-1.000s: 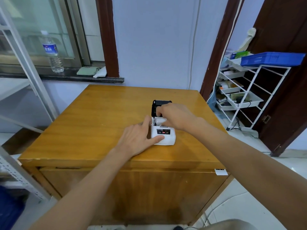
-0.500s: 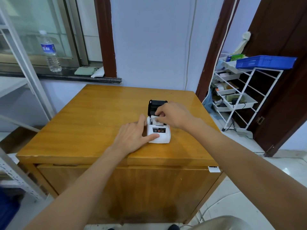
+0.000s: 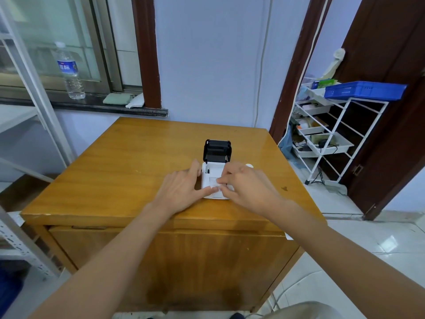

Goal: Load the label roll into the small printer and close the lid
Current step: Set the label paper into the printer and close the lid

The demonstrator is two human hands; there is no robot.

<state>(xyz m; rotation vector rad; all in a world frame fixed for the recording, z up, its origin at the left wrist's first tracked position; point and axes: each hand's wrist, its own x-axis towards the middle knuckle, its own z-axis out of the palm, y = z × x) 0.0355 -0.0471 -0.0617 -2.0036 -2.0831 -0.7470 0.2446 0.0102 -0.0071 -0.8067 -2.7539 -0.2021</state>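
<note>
**White printer open on table, both hands at its front**

White plastic forms the body of the small printer [image 3: 212, 178], which sits on the glossy wooden table [image 3: 128, 171] near the front edge, slightly right of centre. Its black lid [image 3: 216, 150] stands raised at the rear, upright and fully open, exposing the white paper bay below.

The left hand [image 3: 181, 189] lies flat against the printer's left side, fingers spread and extended; the thumb reaches across the front face. It steadies the housing without closing around anything.

The right hand [image 3: 247, 188] is at the printer's front right. Its fingertips are drawn together in a pinch on a white paper strip [image 3: 214, 183] lying over the front of the body. The label roll itself is hidden; whether it is seated in the bay cannot be told.

A small white round object [image 3: 249, 166] lies on the table just behind the right hand. A water bottle [image 3: 70, 71] stands on the window sill, and a white wire rack [image 3: 340, 139] carrying a blue basket [image 3: 365, 89] stands to the right.
</note>
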